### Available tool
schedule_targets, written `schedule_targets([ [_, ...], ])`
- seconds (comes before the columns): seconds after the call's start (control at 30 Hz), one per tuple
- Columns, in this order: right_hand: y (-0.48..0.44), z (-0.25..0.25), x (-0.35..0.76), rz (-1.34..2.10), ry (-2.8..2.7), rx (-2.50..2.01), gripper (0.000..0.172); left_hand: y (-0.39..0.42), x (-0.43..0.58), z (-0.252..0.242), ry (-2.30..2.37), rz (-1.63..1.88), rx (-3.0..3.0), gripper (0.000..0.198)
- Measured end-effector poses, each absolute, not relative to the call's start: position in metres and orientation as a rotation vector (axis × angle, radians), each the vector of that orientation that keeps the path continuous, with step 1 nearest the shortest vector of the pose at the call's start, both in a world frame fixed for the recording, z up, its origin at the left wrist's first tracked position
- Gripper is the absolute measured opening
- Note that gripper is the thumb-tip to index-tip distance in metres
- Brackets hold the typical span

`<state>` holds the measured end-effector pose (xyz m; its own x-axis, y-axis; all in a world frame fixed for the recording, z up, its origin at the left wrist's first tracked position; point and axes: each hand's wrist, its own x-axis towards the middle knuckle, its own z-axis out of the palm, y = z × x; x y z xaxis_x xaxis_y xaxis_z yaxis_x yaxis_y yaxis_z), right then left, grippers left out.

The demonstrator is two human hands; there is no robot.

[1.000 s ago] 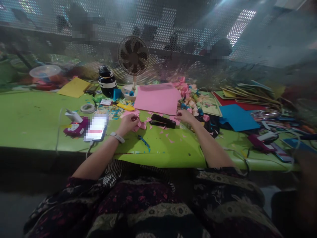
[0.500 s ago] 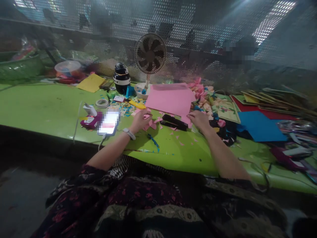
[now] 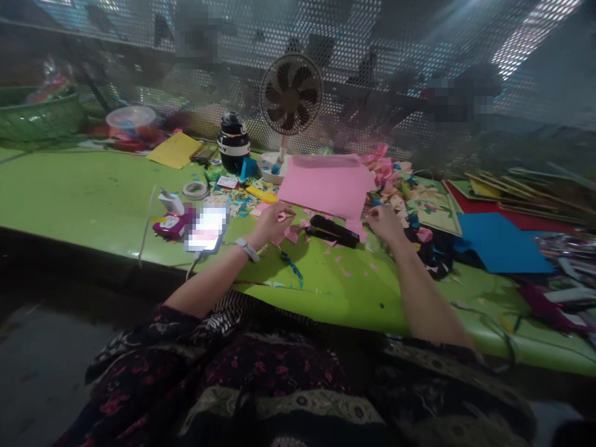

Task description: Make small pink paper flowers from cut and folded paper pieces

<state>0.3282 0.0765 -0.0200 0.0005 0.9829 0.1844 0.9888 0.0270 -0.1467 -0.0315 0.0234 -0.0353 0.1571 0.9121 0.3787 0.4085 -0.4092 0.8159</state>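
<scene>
My left hand [image 3: 271,225], with a white band on the wrist, is over pink paper scraps [image 3: 291,234] left of a black stapler [image 3: 331,231]. Its fingers are curled together; whether anything small is between them I cannot make out. To the stapler's right, my right hand [image 3: 385,225] has thumb and fingertips pinched beside the lower right edge of a pink paper sheet [image 3: 326,186]. What that pinch holds, if anything, is too small to tell. The stapler lies on the green table [image 3: 344,298] between both hands. A twisted blue strip [image 3: 292,267] lies nearer the front edge.
Left are a lit phone [image 3: 206,228] on a cable, a magenta box [image 3: 174,223] and a tape roll [image 3: 195,190]. Behind stand a black jug [image 3: 233,146] and a fan [image 3: 291,93]. Scraps [image 3: 395,186] and blue paper [image 3: 503,242] lie to the right.
The view has shifted slightly, so most things appear a little further right. My left hand is slightly nearer the stapler. Both hands keep their curled shape.
</scene>
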Motion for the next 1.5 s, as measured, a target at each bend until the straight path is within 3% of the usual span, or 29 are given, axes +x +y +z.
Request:
schedule_targets([
  [0.33,0.072,-0.018,0.341,0.351,-2.074,-2.082,0.019,0.025,-0.033,-0.045,1.255,1.151,1.835,0.014],
  [0.57,0.070,-0.034,0.331,0.311,-1.954,-2.024,0.035,0.022,-0.033,-0.044,1.251,1.136,1.824,0.014],
  [0.73,0.068,-0.036,0.319,0.307,-1.907,-2.020,0.024,0.018,-0.032,-0.039,1.288,1.115,1.816,0.013],
  [1.03,0.064,-0.030,0.305,0.214,-1.905,-2.103,0.045,0.023,-0.032,-0.046,1.251,1.125,1.787,0.013],
  [1.23,0.069,-0.039,0.308,0.313,-1.794,-1.957,0.037,0.021,-0.033,-0.044,1.224,1.123,1.786,0.012],
  [1.4,0.071,-0.038,0.310,0.290,-1.798,-1.886,0.015,0.021,-0.034,-0.044,1.215,1.135,1.781,0.014],
  [1.5,0.070,-0.037,0.310,0.255,-1.771,-1.854,0.013,0.021,-0.034,-0.046,1.198,1.154,1.760,0.014],
])
